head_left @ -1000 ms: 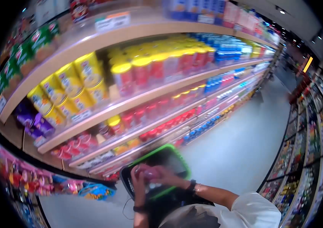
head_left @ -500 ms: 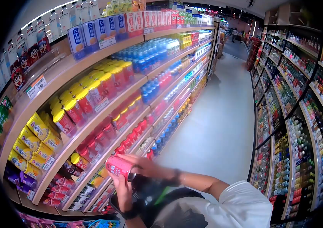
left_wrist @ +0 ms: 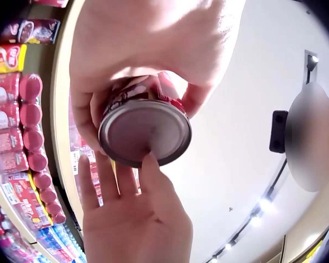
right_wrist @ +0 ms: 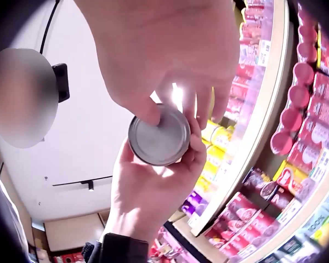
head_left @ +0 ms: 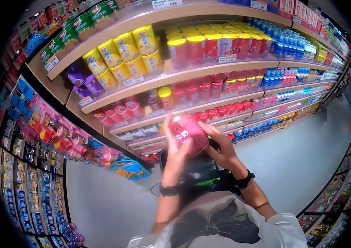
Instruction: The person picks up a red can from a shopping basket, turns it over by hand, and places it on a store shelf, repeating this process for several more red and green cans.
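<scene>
Both hands up in front of the shelves, cupped round one red can (head_left: pixel 190 131). Left hand (head_left: pixel 174 151) against the can's left side, palm inward, fingers wrapped up along the wall, thumb near the top rim. Right hand (head_left: pixel 221 149) on the can's right and lower side, fingers curled round it from below. Can tilted, top end leaning up and away, white lettering on the red label facing the head camera. Held in mid-air at chest height, clear of every shelf.

From the left wrist: can (left_wrist: pixel 145 129) seen end-on, plain grey metal base toward the camera, left hand (left_wrist: pixel 148 49) gripping its wall from above, right hand (left_wrist: pixel 134 219) below with fingertips touching the base rim. From the right wrist: same grey base (right_wrist: pixel 159 137), right hand (right_wrist: pixel 170 60) above with thumb pressed on the metal, left hand (right_wrist: pixel 148 197) cradling from beneath.

Behind the can, a shelf (head_left: pixel 171 76) with yellow-lidded red tins (head_left: pixel 208 45) and yellow tins (head_left: pixel 122 51) to their left. Lower rows packed with more red cans (head_left: pixel 208 89). Dark wristbands on both wrists. Green-rimmed basket (head_left: pixel 202 173) partly hidden under the forearms. Pale floor (head_left: pixel 299 157) to the right.
</scene>
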